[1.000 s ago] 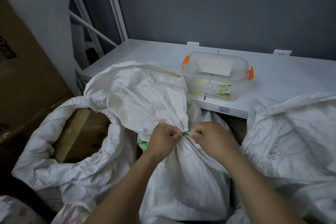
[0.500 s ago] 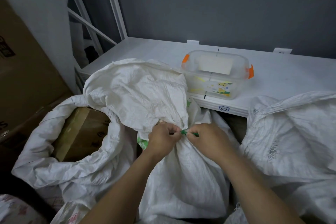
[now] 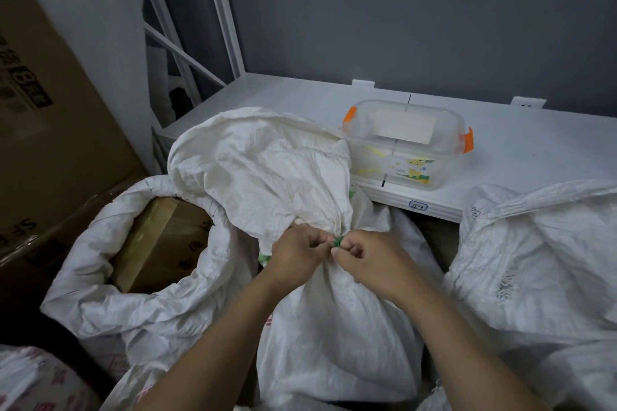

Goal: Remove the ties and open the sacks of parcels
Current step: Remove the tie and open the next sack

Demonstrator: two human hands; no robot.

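A white woven sack [image 3: 334, 337] stands in front of me, its neck gathered and bound by a green tie [image 3: 337, 241]. My left hand [image 3: 297, 255] and my right hand [image 3: 365, 257] pinch the tie from either side, fingers curled tight, so only a small green bit shows between them. The loose top of the sack [image 3: 267, 170] flops up and back above my hands. To the left an open sack [image 3: 110, 294] shows a brown cardboard parcel [image 3: 160, 243] inside. Another white sack [image 3: 541, 260] lies at the right.
A white shelf [image 3: 517, 157] runs behind the sacks, carrying a clear plastic box with orange clips [image 3: 409, 140]. Large cardboard boxes [image 3: 43, 130] stand at the left. A white metal rack frame [image 3: 220, 13] rises against the grey wall. A patterned bag [image 3: 36, 380] sits bottom left.
My hands have drawn closer together on the tie. The green tail that stuck out by my right hand is now hidden; only a small bit shows.
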